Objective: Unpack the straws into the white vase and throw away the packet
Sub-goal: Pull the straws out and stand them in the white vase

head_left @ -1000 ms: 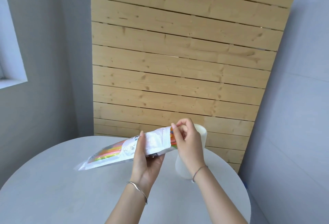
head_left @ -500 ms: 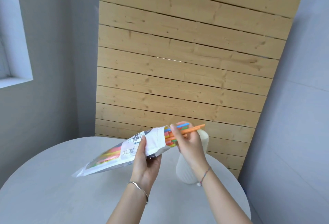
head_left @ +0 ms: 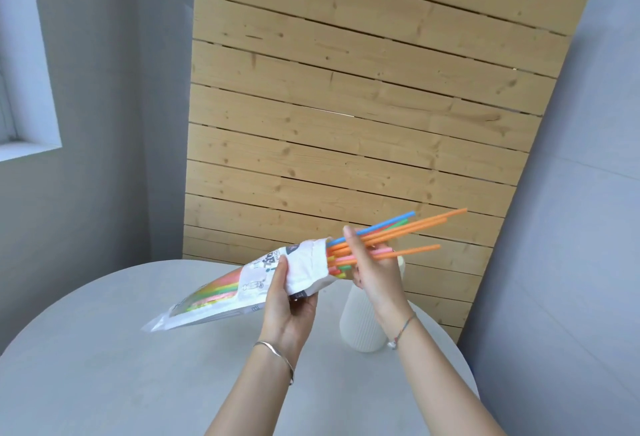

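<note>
Left hand (head_left: 291,300) clamps the packet (head_left: 242,292) – right hand (head_left: 372,269) grips protruding straws (head_left: 405,231) near the white vase (head_left: 360,324).

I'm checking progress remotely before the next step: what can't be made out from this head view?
- White vase: its mouth and inside are hidden by the right hand, so any straws in it can't be seen.
- Packet: print too small to read; straw count inside unclear.
- Straws: number gripped hidden by fingers.
- No bin in view.
</note>
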`<control>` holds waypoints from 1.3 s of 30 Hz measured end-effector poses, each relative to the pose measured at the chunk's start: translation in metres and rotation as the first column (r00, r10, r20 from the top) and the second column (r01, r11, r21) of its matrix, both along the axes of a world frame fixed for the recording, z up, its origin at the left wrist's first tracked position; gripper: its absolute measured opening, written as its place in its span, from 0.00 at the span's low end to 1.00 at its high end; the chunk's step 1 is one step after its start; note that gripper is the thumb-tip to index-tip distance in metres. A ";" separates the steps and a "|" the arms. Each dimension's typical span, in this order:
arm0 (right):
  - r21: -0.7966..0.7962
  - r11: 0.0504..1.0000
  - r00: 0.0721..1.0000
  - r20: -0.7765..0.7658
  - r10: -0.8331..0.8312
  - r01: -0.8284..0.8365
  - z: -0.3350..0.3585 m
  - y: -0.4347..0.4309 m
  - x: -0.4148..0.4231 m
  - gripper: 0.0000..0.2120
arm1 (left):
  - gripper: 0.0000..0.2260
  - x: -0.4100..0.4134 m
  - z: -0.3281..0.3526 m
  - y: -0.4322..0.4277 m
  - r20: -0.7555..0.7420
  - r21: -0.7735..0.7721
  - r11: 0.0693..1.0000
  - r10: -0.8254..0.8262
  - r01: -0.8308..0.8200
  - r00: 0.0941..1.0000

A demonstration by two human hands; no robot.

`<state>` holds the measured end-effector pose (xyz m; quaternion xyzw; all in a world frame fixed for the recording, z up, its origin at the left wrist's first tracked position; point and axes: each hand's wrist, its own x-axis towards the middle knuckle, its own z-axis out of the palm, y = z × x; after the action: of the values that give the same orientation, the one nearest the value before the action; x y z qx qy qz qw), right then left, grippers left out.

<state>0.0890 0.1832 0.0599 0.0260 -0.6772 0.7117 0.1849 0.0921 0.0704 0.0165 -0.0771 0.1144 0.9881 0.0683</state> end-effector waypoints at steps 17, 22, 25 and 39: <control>-0.019 0.990 0.989 0.048 -0.136 0.138 0.013 0.037 -0.008 0.10 | 0.11 -0.012 -0.004 0.034 0.010 -0.022 1.000 -0.013 0.013 1.000; -0.089 0.981 0.981 -0.067 -0.181 0.174 0.032 0.069 -0.011 0.12 | 0.15 -0.029 -0.004 0.024 0.023 -0.028 0.999 0.034 -0.034 0.999; -0.102 0.973 0.971 -0.098 -0.218 0.208 0.043 0.087 -0.014 0.14 | 0.16 -0.038 -0.008 0.019 0.082 -0.073 0.995 0.074 -0.068 0.994; 0.108 0.934 0.925 -0.219 -0.312 0.340 0.069 0.132 -0.023 0.13 | 0.07 -0.046 -0.017 0.022 0.080 -0.153 0.986 0.079 -0.066 0.994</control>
<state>0.0661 0.3150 0.1292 -0.0033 -0.6998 0.6141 0.3649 0.0464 0.0924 -0.0003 -0.1287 0.1827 0.9742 0.0313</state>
